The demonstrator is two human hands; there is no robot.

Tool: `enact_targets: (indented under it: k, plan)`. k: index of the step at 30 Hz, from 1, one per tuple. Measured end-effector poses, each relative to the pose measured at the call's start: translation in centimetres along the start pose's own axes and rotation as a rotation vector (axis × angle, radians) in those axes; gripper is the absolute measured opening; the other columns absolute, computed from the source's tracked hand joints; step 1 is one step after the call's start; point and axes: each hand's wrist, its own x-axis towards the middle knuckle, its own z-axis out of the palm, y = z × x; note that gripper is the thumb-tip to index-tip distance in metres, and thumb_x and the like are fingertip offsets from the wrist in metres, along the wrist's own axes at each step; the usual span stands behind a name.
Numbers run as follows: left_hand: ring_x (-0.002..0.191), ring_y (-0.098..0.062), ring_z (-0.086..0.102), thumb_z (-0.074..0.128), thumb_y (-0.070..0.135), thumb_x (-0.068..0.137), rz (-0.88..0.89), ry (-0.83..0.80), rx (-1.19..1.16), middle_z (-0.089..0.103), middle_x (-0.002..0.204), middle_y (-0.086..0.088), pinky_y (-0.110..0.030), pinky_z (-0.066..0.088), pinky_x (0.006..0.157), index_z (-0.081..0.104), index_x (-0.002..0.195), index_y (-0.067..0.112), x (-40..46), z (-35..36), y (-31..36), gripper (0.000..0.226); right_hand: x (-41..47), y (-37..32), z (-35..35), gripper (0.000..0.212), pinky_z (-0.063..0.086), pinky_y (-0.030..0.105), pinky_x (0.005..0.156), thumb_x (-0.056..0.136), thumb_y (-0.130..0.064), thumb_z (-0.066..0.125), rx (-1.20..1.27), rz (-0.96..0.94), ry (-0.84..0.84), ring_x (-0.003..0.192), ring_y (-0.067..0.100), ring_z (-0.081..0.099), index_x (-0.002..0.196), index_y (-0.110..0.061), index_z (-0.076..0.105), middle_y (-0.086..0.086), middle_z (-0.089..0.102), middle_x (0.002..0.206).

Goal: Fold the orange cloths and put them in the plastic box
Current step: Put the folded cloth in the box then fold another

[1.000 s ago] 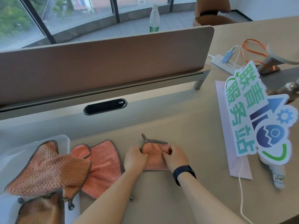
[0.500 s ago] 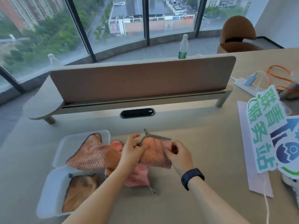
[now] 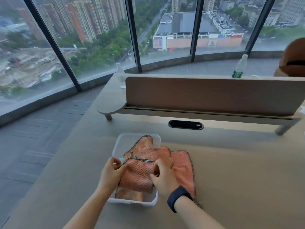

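Note:
A folded orange cloth [image 3: 137, 176] with dark mesh edging hangs over the near part of the clear plastic box [image 3: 132, 202]. My left hand [image 3: 112, 173] pinches its left edge and my right hand [image 3: 163, 176] grips its right side. Beneath it in the box lies a darker orange cloth [image 3: 130, 195]. An unfolded orange cloth [image 3: 145, 148] drapes over the far part of the box and its right rim. A pink-orange cloth [image 3: 183, 169] lies flat on the desk right of the box, partly under my right wrist.
The box sits near the desk's left edge [image 3: 69, 162], with floor beyond. A brown divider panel [image 3: 214, 95] and a black cable slot [image 3: 185, 125] lie behind. Two plastic bottles [image 3: 238, 67] stand past the divider.
Both hands have carried the folded cloth left from the desk to above the box. My view has swung left and up, so the sign at the right has left the frame.

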Motion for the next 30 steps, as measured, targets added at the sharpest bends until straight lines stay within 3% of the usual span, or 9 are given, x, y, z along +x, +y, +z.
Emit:
enact_targets:
  k: [4,8,11,14,18,20,24,26,30]
  plan:
    - [0.057,-0.016,0.046,0.073,0.016,0.078,-0.024,0.022,0.119,0.055,0.061,-0.002,-0.031,0.037,0.056,0.050,0.069,0.010,0.4,-1.1,-2.4,0.025,0.6,-0.7,3.0,0.021,0.039,0.028,0.053,0.085,-0.016,0.058,-0.219,-0.032,-0.056,0.059,0.014,0.048,0.078,-0.021,0.039,-0.005,0.049,0.065]
    - [0.060,-0.015,0.050,0.066,0.016,0.080,-0.050,0.024,0.274,0.058,0.065,0.000,-0.029,0.038,0.054,0.051,0.069,0.012,1.2,-1.2,-4.0,0.019,1.4,-0.9,5.2,0.014,0.046,0.039,0.070,0.086,-0.011,0.049,-0.411,-0.057,-0.099,0.069,0.025,0.053,0.087,-0.021,0.040,-0.002,0.050,0.072]
    - [0.065,-0.019,0.056,0.059,0.015,0.082,-0.055,0.030,0.389,0.061,0.068,-0.003,-0.031,0.042,0.055,0.052,0.074,0.012,1.8,-0.9,-4.9,0.011,2.1,-1.0,6.2,0.021,0.044,0.036,0.057,0.088,-0.005,0.044,-0.496,-0.034,-0.174,0.070,0.030,0.060,0.106,-0.015,0.046,0.011,0.064,0.090]
    - [0.061,-0.022,0.058,0.054,0.015,0.083,-0.070,0.021,0.449,0.060,0.066,-0.003,-0.032,0.044,0.052,0.048,0.073,0.014,2.3,-0.6,-5.9,0.012,2.7,-1.1,7.0,0.023,0.037,0.032,0.045,0.089,-0.001,0.041,-0.563,-0.038,-0.228,0.069,0.033,0.062,0.109,-0.011,0.047,0.016,0.068,0.091]
    - [0.060,-0.022,0.058,0.051,0.015,0.085,-0.041,0.007,0.527,0.059,0.065,-0.003,-0.035,0.046,0.053,0.046,0.074,0.016,2.8,-0.2,-6.9,0.012,3.0,-0.7,7.8,0.030,0.023,0.028,0.038,0.089,0.003,0.037,-0.616,-0.033,-0.265,0.061,0.026,0.049,0.114,-0.007,0.049,0.018,0.068,0.092]
    - [0.063,-0.022,0.056,0.048,0.017,0.087,0.001,-0.028,0.603,0.057,0.066,0.000,-0.034,0.043,0.054,0.046,0.077,0.017,3.0,0.1,-7.1,0.010,3.0,-0.5,8.0,0.033,0.033,0.029,0.043,0.087,0.006,0.036,-0.661,-0.007,-0.299,0.068,0.029,0.057,0.116,-0.004,0.050,0.018,0.068,0.097]
    - [0.067,-0.021,0.050,0.040,0.015,0.091,0.108,-0.078,0.728,0.046,0.081,0.001,-0.032,0.039,0.056,0.048,0.083,0.016,3.3,0.5,-7.2,0.011,2.8,-0.1,7.8,0.028,0.050,0.039,0.073,0.085,0.007,0.045,-0.696,-0.037,-0.321,0.097,0.034,0.061,0.109,-0.003,0.056,0.017,0.061,0.110]
    - [0.073,-0.020,0.052,0.040,0.015,0.091,0.166,-0.099,0.758,0.048,0.091,0.000,-0.031,0.041,0.058,0.053,0.088,0.015,3.5,0.6,-7.3,0.013,2.8,0.0,7.5,0.026,0.048,0.042,0.085,0.085,0.005,0.048,-0.720,-0.116,-0.333,0.105,0.034,0.053,0.108,-0.002,0.057,0.017,0.055,0.115]
    - [0.085,-0.016,0.056,0.046,0.017,0.085,0.246,-0.258,0.792,0.056,0.096,0.003,-0.034,0.050,0.074,0.064,0.090,0.019,3.8,1.0,-7.6,0.019,2.7,0.5,7.5,0.032,0.042,0.045,0.091,0.085,-0.006,0.051,-0.824,-0.195,-0.411,0.109,0.034,0.043,0.116,-0.001,0.057,0.015,0.051,0.123]
